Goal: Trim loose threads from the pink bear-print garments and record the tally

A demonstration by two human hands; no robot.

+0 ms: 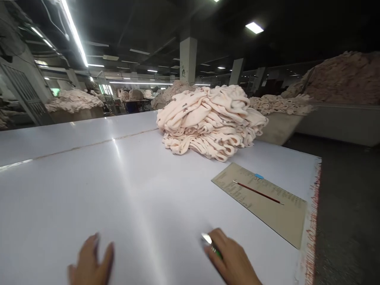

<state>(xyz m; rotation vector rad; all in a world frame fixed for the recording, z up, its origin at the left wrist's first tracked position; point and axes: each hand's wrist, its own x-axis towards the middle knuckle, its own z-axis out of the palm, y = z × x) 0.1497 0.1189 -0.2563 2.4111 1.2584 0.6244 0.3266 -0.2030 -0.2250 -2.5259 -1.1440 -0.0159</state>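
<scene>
My left hand (91, 261) is over the near part of the white table (142, 206), its fingers apart and a little blurred. It holds nothing. To the right, my right hand (230, 257) is closed around a small tool with a shiny metal end (206, 238) and a green part; blur and the fingers hide its exact kind. Beyond it lies a beige board (285, 219) with handwriting, a blue clip (259, 176) at its edge and a dark red pencil-like stick (258, 192) across it. A heap of folded cream fleecy cloth (208, 122) with brown marks sits at the far side.
The table's right edge (313, 225) carries red markings, with dark floor beyond. Bins heaped with cloth stand behind, one at the right (279, 122) and one at the left (77, 105). A seam (80, 148) crosses the tabletop. A pillar (188, 59) rises further back.
</scene>
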